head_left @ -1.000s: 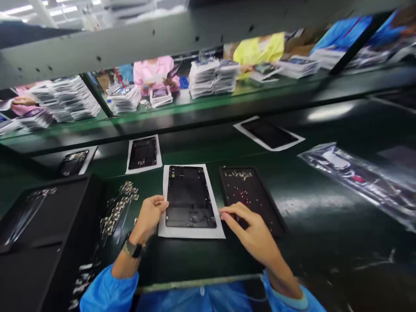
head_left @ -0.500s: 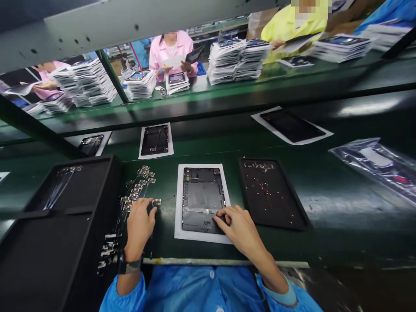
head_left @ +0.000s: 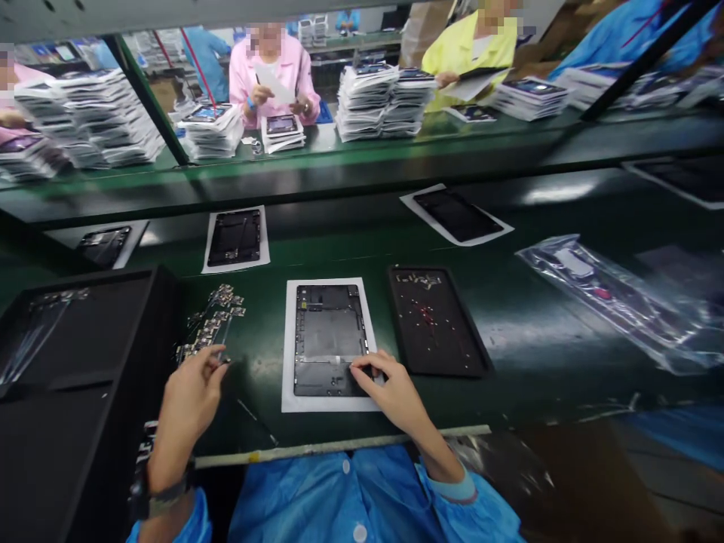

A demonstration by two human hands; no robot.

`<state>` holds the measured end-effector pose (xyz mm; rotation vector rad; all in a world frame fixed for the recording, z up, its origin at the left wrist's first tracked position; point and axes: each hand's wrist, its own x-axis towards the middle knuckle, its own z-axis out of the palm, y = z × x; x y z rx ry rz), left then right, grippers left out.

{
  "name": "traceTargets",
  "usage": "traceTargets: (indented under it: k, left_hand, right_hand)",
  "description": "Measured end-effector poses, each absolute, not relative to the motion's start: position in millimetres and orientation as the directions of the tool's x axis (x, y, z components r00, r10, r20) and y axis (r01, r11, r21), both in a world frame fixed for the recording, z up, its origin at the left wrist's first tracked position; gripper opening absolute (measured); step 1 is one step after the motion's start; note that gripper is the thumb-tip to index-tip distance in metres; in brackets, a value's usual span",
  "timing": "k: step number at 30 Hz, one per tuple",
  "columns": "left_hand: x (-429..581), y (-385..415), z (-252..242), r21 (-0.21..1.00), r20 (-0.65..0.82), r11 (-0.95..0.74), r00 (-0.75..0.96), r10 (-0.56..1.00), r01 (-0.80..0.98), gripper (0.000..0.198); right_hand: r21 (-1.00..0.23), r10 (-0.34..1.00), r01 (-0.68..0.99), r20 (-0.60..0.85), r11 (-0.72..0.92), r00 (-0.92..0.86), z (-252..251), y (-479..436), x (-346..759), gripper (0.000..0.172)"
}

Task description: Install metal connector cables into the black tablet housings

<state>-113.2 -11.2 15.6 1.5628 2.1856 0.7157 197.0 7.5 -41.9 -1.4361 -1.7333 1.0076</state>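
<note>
A black tablet back housing (head_left: 331,335) lies on a white sheet (head_left: 288,377) in front of me. A thin strip runs across its lower part. My right hand (head_left: 393,388) rests over the housing's lower right edge, thumb and forefinger pinched together; anything between them is hidden. My left hand (head_left: 192,396) is closed at the near end of a heap of small circuit boards with thin cables (head_left: 212,320). A small circuit board (head_left: 225,360) shows at its fingertips, partly hidden. A thin dark rod-like piece (head_left: 257,422) lies on the bench between my hands.
A deep black tray (head_left: 161,302) stands at left, with cabled boards inside. To the right are a shallow black tray (head_left: 446,339) of tiny parts and a clear plastic bag (head_left: 616,302). More housings (head_left: 234,237) lie behind. Across the bench, people sit by paper-layered stacks (head_left: 367,105).
My left hand has drawn left and back toward the heap, with the small board at its fingertips. My right hand stays at the housing's edge. The whole view has shifted.
</note>
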Motion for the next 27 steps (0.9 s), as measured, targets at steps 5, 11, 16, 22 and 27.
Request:
traceTargets:
  k: [5,11,16,22,27]
  left_hand:
    - [-95,-26,63,0.865,-0.006,0.314,-0.618,0.786,0.392,0.03]
    - [-33,1,28,0.949,-0.306,0.257,-0.336,0.891,-0.183,0.034]
    - [17,18,-17,0.895,-0.409,0.388,-0.056,0.911,-0.22,0.022]
    - [36,22,-29,0.883,-0.43,0.419,-0.004,0.903,-0.212,0.025]
    - [40,23,-34,0.876,-0.441,0.43,0.002,0.898,-0.218,0.027]
  right_hand:
    - [-0.905,0.987,0.42,0.007,0.075,-0.161,-39,9,197,0.017]
    - [-0.916,0.982,0.394,-0.002,0.075,-0.19,-41,11,199,0.021]
    - [-0.91,0.97,0.399,0.01,0.11,-0.245,-45,11,203,0.024]
    - [-0.898,0.963,0.425,-0.008,0.111,-0.269,-41,11,204,0.027]
    - [-0.904,0.96,0.421,-0.052,0.072,-0.275,-37,13,205,0.025]
